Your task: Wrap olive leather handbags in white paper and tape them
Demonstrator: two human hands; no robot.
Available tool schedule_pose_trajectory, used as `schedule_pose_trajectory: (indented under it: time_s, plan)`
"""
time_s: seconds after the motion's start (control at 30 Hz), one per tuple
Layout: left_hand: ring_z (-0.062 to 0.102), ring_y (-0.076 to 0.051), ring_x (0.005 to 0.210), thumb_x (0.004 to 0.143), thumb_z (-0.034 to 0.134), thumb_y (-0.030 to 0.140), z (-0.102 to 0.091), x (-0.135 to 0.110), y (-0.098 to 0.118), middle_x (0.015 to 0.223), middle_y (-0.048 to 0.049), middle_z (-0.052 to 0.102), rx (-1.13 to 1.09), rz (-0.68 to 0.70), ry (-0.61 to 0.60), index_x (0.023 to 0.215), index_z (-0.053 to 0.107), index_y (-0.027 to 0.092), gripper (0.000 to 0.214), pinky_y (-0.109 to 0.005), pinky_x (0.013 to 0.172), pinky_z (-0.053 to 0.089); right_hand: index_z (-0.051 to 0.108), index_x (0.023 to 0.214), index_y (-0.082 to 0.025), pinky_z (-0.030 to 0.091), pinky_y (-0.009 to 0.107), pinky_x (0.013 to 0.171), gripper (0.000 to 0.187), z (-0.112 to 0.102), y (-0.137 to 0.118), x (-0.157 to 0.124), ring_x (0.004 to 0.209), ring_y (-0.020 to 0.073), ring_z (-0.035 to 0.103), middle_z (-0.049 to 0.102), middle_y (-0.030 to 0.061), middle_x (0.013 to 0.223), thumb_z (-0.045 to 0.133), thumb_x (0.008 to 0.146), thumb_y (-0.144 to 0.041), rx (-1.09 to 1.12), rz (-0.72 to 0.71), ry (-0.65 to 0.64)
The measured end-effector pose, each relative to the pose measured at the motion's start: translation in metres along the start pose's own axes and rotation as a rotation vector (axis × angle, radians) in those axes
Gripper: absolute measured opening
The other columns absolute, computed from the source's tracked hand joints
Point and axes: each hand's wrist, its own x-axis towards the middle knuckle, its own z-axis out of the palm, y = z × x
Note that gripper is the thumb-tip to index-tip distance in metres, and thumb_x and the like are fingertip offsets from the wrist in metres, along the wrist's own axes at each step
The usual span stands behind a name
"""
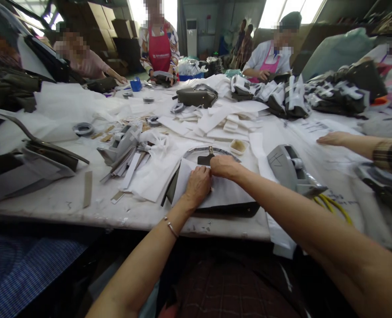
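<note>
A dark olive handbag (pixel 250 209) lies on the table in front of me, with a white paper sheet (pixel 229 193) covering most of it. Its handle (pixel 196 151), wrapped in clear plastic, arcs behind my hands. A dark tab with a metal clasp (pixel 205 157) sticks up at the bag's top edge. My left hand (pixel 199 182) rests on the sheet, fingers curled over that edge. Right beside it, my right hand (pixel 224 167) is closed against the tab's base; what its fingertips pinch is hidden. Both hands nearly touch each other.
Left of the bag lie card strips (pixel 130 165) and a grey tape dispenser (pixel 123 143). Another grey dispenser (pixel 287 170) stands to the right, near a co-worker's arm (pixel 348 140). Behind the bag are a small white dish (pixel 239 146) and loose white papers (pixel 212 121). Several people work around the table.
</note>
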Motion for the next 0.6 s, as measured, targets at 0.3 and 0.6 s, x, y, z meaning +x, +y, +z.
schedule_pose_trajectory:
  time_s: [0.3, 0.6]
  plan:
    - [0.056, -0.027, 0.109, 0.095, 0.054, 0.031, 0.004, -0.003, -0.003, 0.105, -0.0111, 0.066, 0.012, -0.096, 0.158, 0.103, 0.064, 0.015, 0.019, -0.047, 0.109, 0.031, 0.068, 0.091, -0.02, 0.044, 0.03, 0.081, 0.037, 0.04, 0.023, -0.03, 0.097, 0.0221, 0.065, 0.073, 0.0093, 0.099, 0.04, 0.102, -0.042, -0.071, 0.032, 0.309]
    - [0.06, -0.027, 0.098, 0.099, 0.046, 0.041, 0.005, 0.003, -0.005, 0.096, -0.0107, 0.069, 0.057, -0.166, 0.134, 0.098, 0.065, 0.016, 0.031, -0.045, 0.099, 0.035, 0.069, 0.085, -0.021, 0.042, 0.029, 0.07, 0.051, 0.039, 0.035, -0.026, 0.086, 0.0208, 0.068, 0.074, 0.0079, 0.093, 0.029, 0.104, -0.047, 0.067, 0.012, 0.204]
